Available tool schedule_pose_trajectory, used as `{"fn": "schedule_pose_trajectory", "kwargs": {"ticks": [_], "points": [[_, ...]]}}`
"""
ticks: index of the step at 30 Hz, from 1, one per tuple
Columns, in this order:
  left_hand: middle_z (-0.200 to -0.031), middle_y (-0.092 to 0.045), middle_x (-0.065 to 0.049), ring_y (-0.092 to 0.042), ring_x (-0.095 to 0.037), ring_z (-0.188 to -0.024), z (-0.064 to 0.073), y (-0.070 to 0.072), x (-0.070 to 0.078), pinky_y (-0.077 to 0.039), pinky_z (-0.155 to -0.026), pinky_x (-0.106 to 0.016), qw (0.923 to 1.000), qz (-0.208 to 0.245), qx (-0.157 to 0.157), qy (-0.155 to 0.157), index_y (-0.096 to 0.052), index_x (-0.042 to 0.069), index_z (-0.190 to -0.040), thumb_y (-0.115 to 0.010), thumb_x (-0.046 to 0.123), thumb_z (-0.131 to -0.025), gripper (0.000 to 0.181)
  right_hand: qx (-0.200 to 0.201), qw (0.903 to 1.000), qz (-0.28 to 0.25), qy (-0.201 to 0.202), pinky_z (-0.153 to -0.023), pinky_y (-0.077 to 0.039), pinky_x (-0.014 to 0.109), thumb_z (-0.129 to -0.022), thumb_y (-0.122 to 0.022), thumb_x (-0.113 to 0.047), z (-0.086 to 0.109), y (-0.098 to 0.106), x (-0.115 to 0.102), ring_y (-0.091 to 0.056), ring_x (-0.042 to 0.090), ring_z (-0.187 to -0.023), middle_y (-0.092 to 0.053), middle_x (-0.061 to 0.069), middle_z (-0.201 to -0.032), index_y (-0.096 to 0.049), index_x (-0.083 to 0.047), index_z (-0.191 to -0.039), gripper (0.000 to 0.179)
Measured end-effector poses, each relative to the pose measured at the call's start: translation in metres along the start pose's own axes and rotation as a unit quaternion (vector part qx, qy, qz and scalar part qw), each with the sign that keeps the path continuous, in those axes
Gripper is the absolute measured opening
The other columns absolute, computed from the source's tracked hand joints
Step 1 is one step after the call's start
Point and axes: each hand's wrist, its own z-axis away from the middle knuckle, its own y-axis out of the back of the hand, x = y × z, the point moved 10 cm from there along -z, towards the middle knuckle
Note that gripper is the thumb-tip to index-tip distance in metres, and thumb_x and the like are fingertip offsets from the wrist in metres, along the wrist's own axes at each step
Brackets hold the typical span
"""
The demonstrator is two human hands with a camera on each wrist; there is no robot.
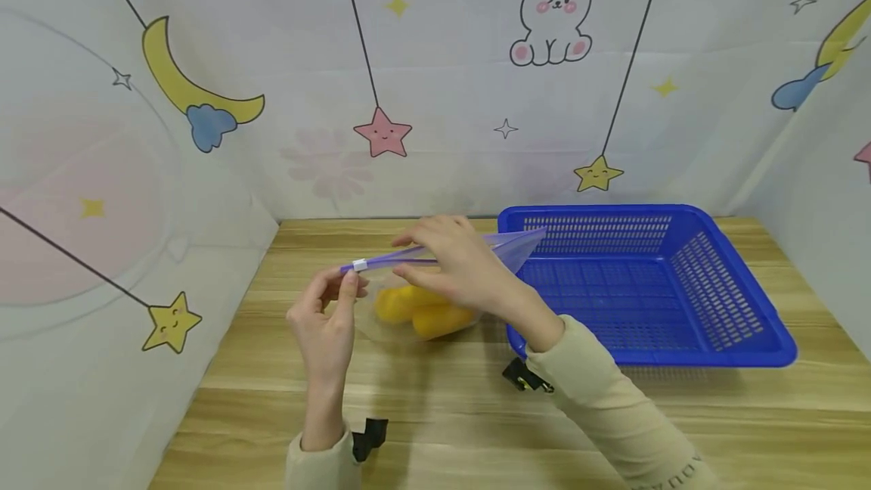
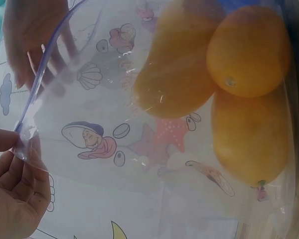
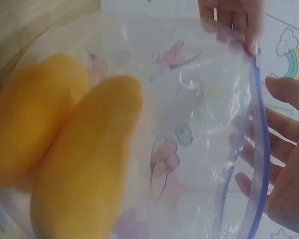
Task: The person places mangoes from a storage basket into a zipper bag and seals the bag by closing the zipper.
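left hand raised, fingers pinching; right hand angled leftward, its fingers parted.

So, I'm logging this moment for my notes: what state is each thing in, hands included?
Plastic bag: mouth open.
Three yellow fruits: whole, grouped together inside the bag.
White slider: at one end of the bag's seal.
Blue basket: upright, open-topped.
Left hand: pinching the bag's corner by the slider.
Right hand: at the bag's mouth, thumb apart from fingers.

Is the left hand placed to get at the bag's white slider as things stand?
Probably yes: the left hand pinches the clear bag right beside the white slider, with nothing visible between.
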Motion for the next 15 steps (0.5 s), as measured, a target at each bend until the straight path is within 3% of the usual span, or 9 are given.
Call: {"fn": "schedule_pose_trajectory", "kwargs": {"ticks": [7,15], "points": [[-0.072,-0.068,-0.022,-0.062,0.000,-0.061,0.000,0.001,0.001,-0.050,-0.058,-0.014,1.0000,-0.004,0.002,-0.009,-0.068,-0.008,-0.087,-0.062,0.000,-0.090,0.011,0.009,0.9983,0.044,0.038,-0.105,-0.038,0.039,-0.097,-0.055,-0.033,-0.008,-0.013,-0.026,-0.056,0.017,-0.118,-0.067,-0.006,-0.116,-0.065,-0.019,-0.117,0.026],[-0.073,-0.070,-0.017,-0.064,-0.002,-0.061,0.000,-0.001,0.000,-0.052,-0.060,-0.015,0.9999,0.008,-0.008,-0.004,-0.067,-0.009,-0.087,-0.063,0.003,-0.091,0.013,0.039,0.9942,0.078,0.062,-0.099,-0.042,0.038,-0.098,-0.055,-0.027,-0.010,-0.015,-0.038,-0.059,0.016,-0.114,-0.068,-0.004,-0.114,-0.065,-0.018,-0.118,0.024]]}}
